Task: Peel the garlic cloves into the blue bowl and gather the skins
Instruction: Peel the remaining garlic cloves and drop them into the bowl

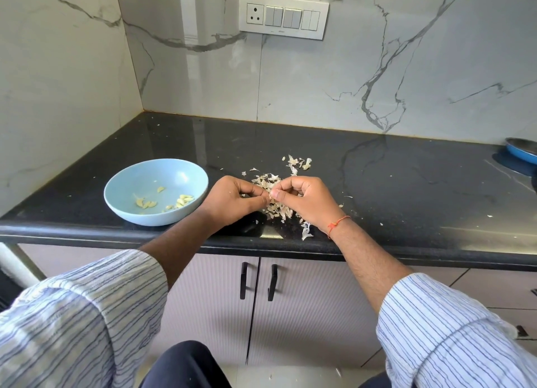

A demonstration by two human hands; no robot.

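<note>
Both hands (232, 198) (302, 198) together, fingers (277, 194) curled, pinching.

1. Both arms wear a white shirt with thin blue stripes — the sleeves (87, 315) are loose and pushed up.
2. The right wrist has a thin red-orange thread band (337, 223) tied round it.
3. The legs wear dark trousers (186, 364).

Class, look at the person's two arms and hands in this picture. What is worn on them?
Both arms wear white shirt sleeves with thin dark stripes, pushed up so the forearms are bare: left sleeve, right sleeve. The right wrist carries a thin red-orange thread band. The left hand and right hand are bare.
</note>
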